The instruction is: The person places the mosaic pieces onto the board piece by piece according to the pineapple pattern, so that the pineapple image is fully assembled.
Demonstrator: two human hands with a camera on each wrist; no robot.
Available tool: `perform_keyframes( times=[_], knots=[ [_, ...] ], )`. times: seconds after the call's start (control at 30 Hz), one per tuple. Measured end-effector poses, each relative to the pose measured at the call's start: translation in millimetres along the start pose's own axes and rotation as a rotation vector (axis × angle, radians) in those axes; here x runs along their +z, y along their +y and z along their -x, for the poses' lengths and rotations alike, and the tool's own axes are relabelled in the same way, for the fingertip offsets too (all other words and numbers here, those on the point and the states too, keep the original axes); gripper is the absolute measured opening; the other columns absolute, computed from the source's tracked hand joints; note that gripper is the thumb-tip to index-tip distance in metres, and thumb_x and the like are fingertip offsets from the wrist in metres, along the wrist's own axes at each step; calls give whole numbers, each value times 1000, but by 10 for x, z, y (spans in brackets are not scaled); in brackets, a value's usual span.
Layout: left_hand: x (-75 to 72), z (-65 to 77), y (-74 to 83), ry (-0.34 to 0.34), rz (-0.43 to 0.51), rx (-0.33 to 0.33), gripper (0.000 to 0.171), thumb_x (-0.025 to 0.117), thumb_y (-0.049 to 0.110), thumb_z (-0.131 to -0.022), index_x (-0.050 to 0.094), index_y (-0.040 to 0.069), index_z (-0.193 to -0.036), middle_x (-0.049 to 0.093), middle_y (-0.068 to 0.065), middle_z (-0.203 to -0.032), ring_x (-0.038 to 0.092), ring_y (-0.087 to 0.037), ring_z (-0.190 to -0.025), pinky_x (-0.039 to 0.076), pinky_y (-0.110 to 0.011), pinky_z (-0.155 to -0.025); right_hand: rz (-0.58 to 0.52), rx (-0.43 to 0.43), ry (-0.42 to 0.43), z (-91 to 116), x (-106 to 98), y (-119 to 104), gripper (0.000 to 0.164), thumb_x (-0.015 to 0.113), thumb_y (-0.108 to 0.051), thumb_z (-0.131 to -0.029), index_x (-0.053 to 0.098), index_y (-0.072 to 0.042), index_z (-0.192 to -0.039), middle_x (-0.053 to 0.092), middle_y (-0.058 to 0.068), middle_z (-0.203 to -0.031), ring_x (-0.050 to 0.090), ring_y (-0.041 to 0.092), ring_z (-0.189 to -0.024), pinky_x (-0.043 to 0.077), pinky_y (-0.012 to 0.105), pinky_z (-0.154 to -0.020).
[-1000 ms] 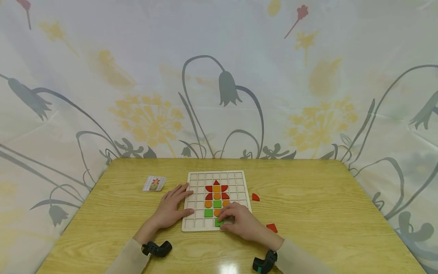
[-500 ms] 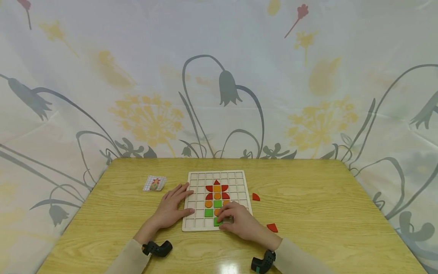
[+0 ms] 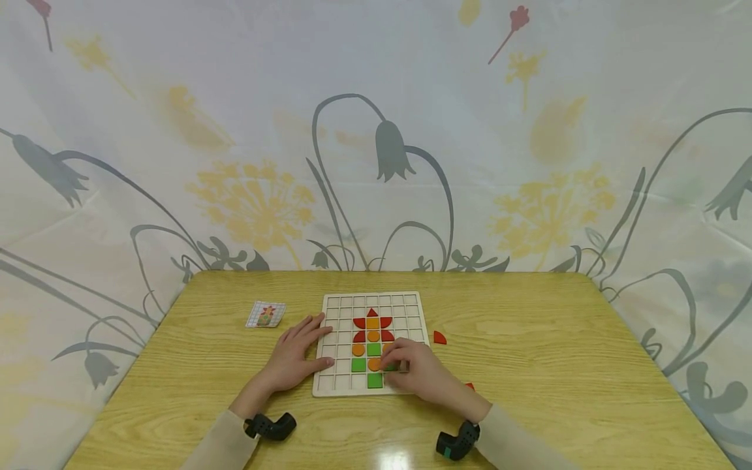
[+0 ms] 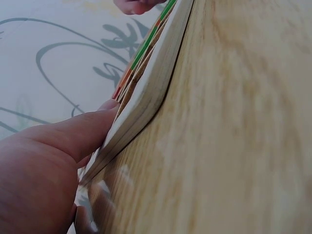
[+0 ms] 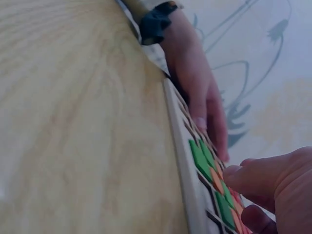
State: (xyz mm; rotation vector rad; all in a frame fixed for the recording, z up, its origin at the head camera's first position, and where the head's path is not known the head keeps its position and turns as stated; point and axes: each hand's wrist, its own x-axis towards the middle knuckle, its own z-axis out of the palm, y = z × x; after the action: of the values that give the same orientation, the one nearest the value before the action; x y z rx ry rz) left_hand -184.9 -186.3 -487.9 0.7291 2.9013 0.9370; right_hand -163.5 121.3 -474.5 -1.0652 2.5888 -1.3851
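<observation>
A pale wooden grid board [image 3: 405, 303] lies on the table with red, orange and green flat pieces in its cells. My left hand [image 3: 294, 356] rests on the board's left edge, fingers spread; its thumb [image 4: 92, 126] lies over the rim. My right hand [image 3: 424, 373] is over the lower right of the board with bent fingers, next to an orange disc [image 3: 375, 365] and a partly covered green square [image 3: 390, 367]. Its thumb [image 5: 258, 178] and fingers stand apart. The lowest green square [image 3: 375, 380] sits in its cell. Contact under the right fingertips is hidden.
A small printed card [image 3: 266, 314] with a coloured pattern lies left of the board. One red quarter-circle piece [image 3: 439, 337] lies right of the board. Another red piece [image 3: 470, 386] shows partly behind the right forearm. A patterned cloth [image 3: 376, 215] hangs behind the table.
My right hand has left the lowest green square, which now lies straight in its cell, and has shifted slightly up and right to the green square above. The left hand stays put.
</observation>
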Motion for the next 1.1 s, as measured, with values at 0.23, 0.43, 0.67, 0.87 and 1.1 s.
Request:
perform_keyframes(
  times=[0.23,0.43,0.67,0.87,1.1],
  knots=[
    [-7,-8,12,-3,5,5,64,68,44,-93,51,13,-147,28,-9,-162,17,-36,-149,15,-65,-112,70,76,104,32,-293,152,13,75,-2,-87,76,-13,-93,66,-3,-103,55,13,-81,47,26,-66],
    [-16,-11,16,-3,2,4,64,68,43,-93,51,13,-147,28,-9,-162,18,-36,-149,15,-65,-112,87,181,192,115,-547,332,13,75,-2,-86,75,-11,-95,66,0,-104,54,20,-79,45,28,-67],
    [-25,-1,31,-9,8,-7,64,67,43,-94,51,12,-147,28,-11,-162,17,-37,-149,15,-65,-112,37,289,201,248,-760,578,14,75,-9,-90,76,-13,-104,69,1,-106,62,19,-91,50,33,-77],
    [-20,0,23,-14,9,-11,64,67,43,-94,51,12,-147,28,-10,-162,17,-36,-149,14,-65,-112,-51,316,120,289,-832,696,18,71,-14,-94,74,-11,-111,68,6,-111,62,19,-91,50,30,-76],
    [-8,8,19,-6,5,-9,64,67,44,-94,51,13,-147,29,-10,-162,18,-37,-149,14,-65,-111,-15,320,98,289,-831,677,21,72,-19,-94,73,-11,-113,68,4,-112,62,20,-96,50,31,-81]
  ],
)
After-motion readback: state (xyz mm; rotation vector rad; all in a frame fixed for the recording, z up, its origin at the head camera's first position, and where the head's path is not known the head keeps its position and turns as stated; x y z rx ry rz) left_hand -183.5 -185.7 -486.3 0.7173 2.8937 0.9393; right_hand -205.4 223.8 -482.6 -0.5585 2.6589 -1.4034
